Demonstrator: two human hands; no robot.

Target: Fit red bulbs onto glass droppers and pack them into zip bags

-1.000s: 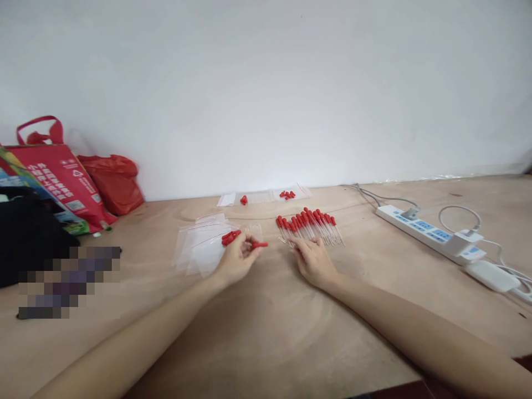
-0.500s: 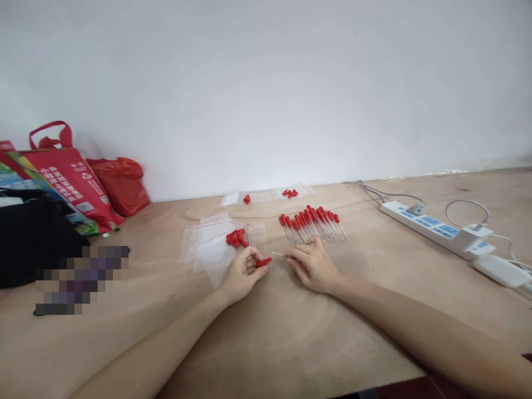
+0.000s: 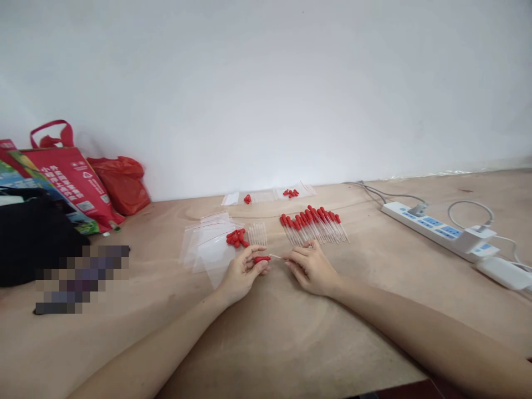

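Note:
Between the fingertips and thumb of my left hand (image 3: pixel 244 271) lies a red rubber dropper bulb (image 3: pixel 261 259), its narrow mouth pointing right. My right hand (image 3: pixel 311 267) pinches a thin glass dropper tube (image 3: pixel 276 256), and the tube's left end meets the mouth of the bulb; whether it has entered cannot be made out. Just beyond my left hand is a pile of loose red bulbs (image 3: pixel 236 238), beside a row of bare glass tubes (image 3: pixel 257 234). Past my right hand, several droppers with red bulbs fitted (image 3: pixel 316 224) lie side by side.
Clear plastic bags (image 3: pixel 208 238) overlap left of the loose bulbs. Near the wall lie more bagged bulbs (image 3: pixel 291 193) and tubes. A power strip (image 3: pixel 428 226) with cables and chargers is on the right. A red shopping bag (image 3: pixel 70 177) and a black bag (image 3: pixel 37 238) stand left.
The bulb in my left hand has turned from tilted to nearly level. The gap between its mouth and the tube has closed.

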